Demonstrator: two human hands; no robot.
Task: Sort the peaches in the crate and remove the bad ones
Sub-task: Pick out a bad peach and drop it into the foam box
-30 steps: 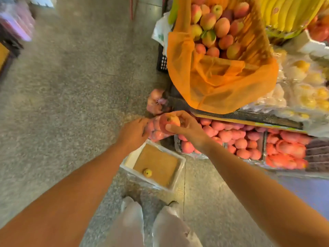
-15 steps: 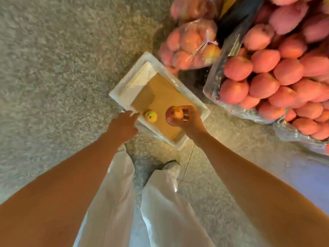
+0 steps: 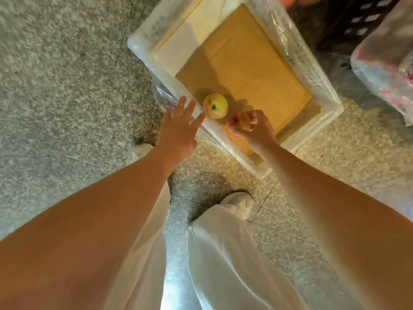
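A white plastic crate (image 3: 321, 90) lined with brown cardboard sits on the floor in front of me. One yellow-green peach (image 3: 215, 105) with dark spots lies on the cardboard near the crate's near-left edge. My right hand (image 3: 257, 128) grips a red and orange peach (image 3: 239, 120) low over the crate's near corner, just right of the yellow one. My left hand (image 3: 178, 128) hovers over the crate's near-left rim with fingers spread and straight, holding nothing. The crate of peaches being sorted is out of view.
A dark slatted crate (image 3: 357, 21) stands at the top right, with a plastic-wrapped bundle (image 3: 386, 61) beside it. Speckled stone floor (image 3: 62, 86) lies to the left. My white trousers and shoes (image 3: 237, 203) are just below the white crate.
The view has dropped from the fruit display to the white crate. My right hand carried the red peach down over the crate, and my left hand came along to the crate's rim.
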